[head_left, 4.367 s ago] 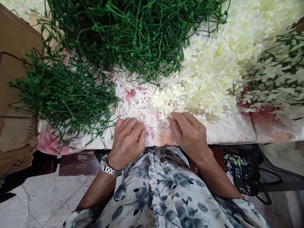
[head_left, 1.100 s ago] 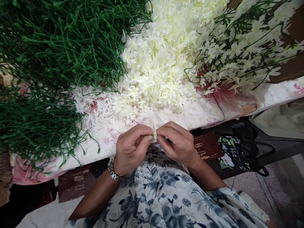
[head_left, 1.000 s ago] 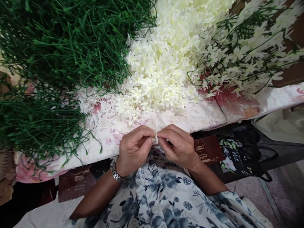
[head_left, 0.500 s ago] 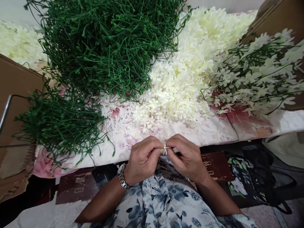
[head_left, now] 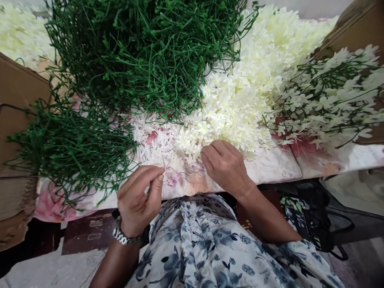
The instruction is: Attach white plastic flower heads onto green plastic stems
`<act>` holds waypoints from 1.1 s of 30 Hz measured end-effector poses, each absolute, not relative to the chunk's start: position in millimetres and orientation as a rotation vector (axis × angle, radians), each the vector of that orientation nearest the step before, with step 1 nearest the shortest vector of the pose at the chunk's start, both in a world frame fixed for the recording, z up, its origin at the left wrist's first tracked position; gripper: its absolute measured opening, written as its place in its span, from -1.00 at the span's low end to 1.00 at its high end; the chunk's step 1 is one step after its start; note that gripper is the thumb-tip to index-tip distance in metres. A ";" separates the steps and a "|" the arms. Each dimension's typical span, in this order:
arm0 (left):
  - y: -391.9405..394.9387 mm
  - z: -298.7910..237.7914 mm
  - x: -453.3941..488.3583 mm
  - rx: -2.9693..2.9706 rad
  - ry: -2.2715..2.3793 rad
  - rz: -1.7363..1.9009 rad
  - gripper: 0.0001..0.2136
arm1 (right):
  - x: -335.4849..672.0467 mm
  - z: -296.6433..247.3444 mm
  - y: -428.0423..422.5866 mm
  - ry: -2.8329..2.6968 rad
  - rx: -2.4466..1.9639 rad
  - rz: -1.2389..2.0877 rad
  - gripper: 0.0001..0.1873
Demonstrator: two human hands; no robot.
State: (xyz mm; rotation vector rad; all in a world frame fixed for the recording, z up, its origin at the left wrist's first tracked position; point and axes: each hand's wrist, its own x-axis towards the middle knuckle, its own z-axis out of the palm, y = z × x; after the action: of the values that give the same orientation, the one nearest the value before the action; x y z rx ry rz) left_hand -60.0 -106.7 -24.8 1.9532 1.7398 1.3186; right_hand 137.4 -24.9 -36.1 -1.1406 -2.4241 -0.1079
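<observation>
My left hand (head_left: 138, 200), with a metal watch on its wrist, hovers at the table's front edge with thumb and fingers pinched together; what they hold is too small to see. My right hand (head_left: 225, 164) reaches into the near edge of the heap of loose cream artificial blossoms (head_left: 240, 100), its fingers curled down among them. Between the hands lies a patch of thin white plastic stamens (head_left: 151, 142) on the floral tablecloth (head_left: 276, 164). Two piles of bare green plastic stems (head_left: 144, 56) fill the left and middle.
Finished sprays of cream flowers on green stems (head_left: 327, 100) lie at the right. A cardboard box (head_left: 15, 100) stands at the left edge, another brown box (head_left: 357, 24) at the far right. A dark bag (head_left: 312, 216) sits under the table.
The hands, joined over a small blossom half a second ago, have parted. My left hand has dropped down and left; my right hand has reached forward into the blossom heap.
</observation>
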 end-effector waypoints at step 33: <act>-103.8 -21.0 -31.8 1.166 1.124 1.175 -0.93 | 122.6 -31.0 -71.2 -1.701 -0.706 0.946 -0.82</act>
State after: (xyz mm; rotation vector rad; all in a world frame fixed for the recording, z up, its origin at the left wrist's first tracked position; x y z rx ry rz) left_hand -31.8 -103.8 -21.0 1.1664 1.1238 1.1752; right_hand 122.6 -71.2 -31.0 -0.7057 -1.7014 0.9460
